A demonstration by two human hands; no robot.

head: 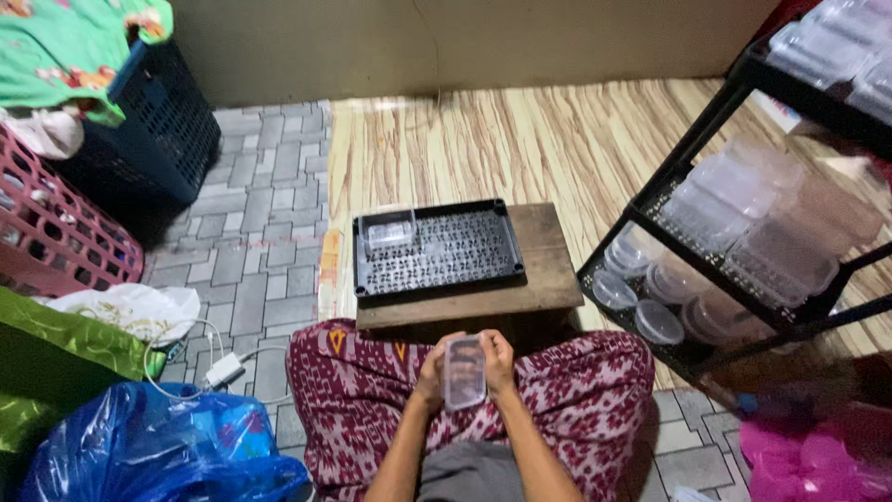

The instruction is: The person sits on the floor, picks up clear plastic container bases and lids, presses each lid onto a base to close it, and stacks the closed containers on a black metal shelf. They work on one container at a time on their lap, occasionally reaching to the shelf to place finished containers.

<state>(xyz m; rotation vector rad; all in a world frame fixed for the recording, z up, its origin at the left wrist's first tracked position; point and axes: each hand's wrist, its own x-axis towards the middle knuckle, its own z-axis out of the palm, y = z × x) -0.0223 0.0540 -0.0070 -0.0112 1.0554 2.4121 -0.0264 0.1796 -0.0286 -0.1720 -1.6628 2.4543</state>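
Hands: left hand (430,370) and right hand (498,361) meet over the lap, fingers of both closed around a clear plastic container (465,372) held upright between them.
Container: above the patterned trousers (576,390), just off the near edge of the counter (548,270).
Tray: black perforated tray (446,249) covers most of the counter; another clear container (390,228) sits in its far left corner.
Shelf: black rack (818,316) at right, stacked with clear tubs (743,214).
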